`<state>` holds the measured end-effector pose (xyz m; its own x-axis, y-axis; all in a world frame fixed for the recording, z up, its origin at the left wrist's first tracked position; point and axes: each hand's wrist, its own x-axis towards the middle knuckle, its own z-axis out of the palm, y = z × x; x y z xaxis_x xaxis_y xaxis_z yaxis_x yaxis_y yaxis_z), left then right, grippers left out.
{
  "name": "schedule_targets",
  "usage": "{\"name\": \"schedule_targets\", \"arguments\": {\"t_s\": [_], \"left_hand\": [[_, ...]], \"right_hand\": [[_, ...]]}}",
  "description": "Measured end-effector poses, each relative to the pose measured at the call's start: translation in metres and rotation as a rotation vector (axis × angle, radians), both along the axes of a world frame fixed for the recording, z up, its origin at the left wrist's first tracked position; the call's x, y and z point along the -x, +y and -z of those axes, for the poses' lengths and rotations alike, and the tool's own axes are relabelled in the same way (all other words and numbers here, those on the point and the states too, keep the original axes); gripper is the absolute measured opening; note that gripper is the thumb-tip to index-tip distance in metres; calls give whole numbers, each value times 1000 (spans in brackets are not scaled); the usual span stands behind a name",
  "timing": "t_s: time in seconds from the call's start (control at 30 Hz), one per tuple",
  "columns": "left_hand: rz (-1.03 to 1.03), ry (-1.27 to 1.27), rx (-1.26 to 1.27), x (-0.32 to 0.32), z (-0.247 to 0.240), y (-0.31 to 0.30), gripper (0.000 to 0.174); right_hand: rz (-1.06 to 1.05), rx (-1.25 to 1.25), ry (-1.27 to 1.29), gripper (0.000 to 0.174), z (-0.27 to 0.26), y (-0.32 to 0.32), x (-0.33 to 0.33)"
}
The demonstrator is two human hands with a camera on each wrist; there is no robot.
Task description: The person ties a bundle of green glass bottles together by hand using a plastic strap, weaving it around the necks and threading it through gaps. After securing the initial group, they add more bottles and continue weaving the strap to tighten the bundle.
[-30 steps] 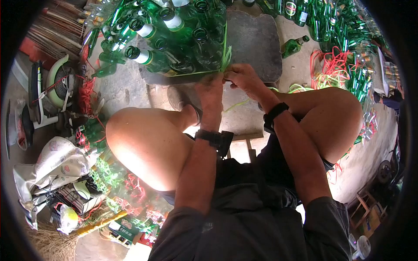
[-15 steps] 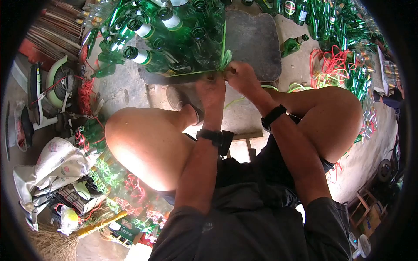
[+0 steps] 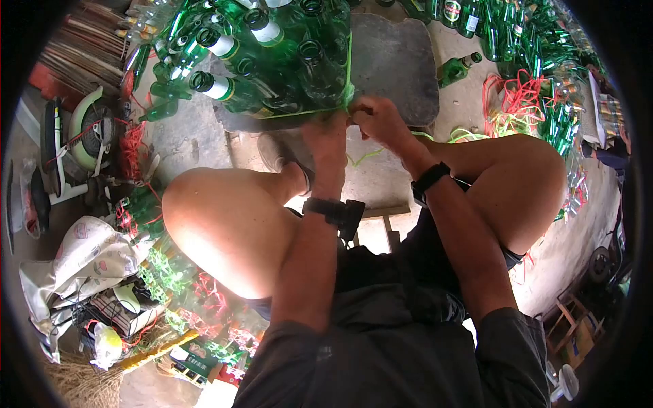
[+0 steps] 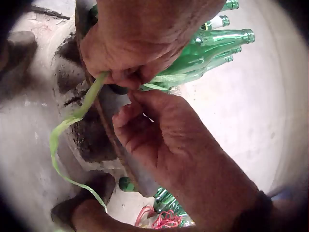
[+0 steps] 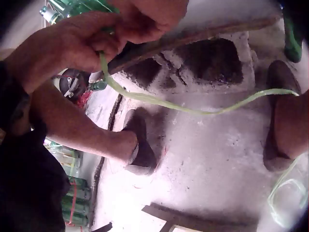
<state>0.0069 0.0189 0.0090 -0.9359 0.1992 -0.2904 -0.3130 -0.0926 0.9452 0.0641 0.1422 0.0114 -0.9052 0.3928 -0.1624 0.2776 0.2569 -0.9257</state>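
Observation:
Upright green bottles (image 3: 269, 85) stand bunched on a dark slab (image 3: 398, 68), with a light green strip (image 3: 349, 64) round them. At the bunch's near corner both hands meet. The left hand (image 3: 328, 143) (image 4: 145, 36) (image 5: 72, 46) has curled fingers gripping the strip, whose loose tail (image 4: 72, 118) (image 5: 169, 105) hangs from the fist and runs toward the right leg. Thumb and forefinger of the right hand (image 3: 384, 126) (image 4: 169, 128) (image 5: 152, 17) pinch close beside it, at the strip by the bottles. The fingers hide the exact crossing of the strip.
More green bottles (image 3: 507, 37) lie at the upper right, near red and green strips (image 3: 513, 102). One bottle (image 3: 456, 70) lies right of the slab. Bent knees flank the arms. A wheeled frame (image 3: 88, 129) and white bag (image 3: 92, 255) are at the left.
The strip's loose end that stood up at the corner now lies low against the bottles. Both hands have shifted only slightly, staying together at that corner.

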Motion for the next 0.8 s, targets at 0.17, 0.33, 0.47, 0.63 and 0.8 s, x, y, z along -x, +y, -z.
{"name": "schedule_targets", "arguments": {"t_s": [0.17,0.33,0.47,0.63,0.8], "left_hand": [[56,-138,35,2,-10,-4,13],[120,-220,-121,5,-12,-12,11],[132,-363,-82,7,-26,-11,16],[183,-457,-29,12,-19,-17,16],[187,-438,-41,11,-23,-19,20]], "right_hand": [[74,597,-190,19,-15,1,-5],[21,707,-198,20,-9,8,-8],[20,786,-208,21,-15,7,-7],[26,810,-209,26,-5,10,-5],[51,804,-231,25,-1,11,-3]]}}
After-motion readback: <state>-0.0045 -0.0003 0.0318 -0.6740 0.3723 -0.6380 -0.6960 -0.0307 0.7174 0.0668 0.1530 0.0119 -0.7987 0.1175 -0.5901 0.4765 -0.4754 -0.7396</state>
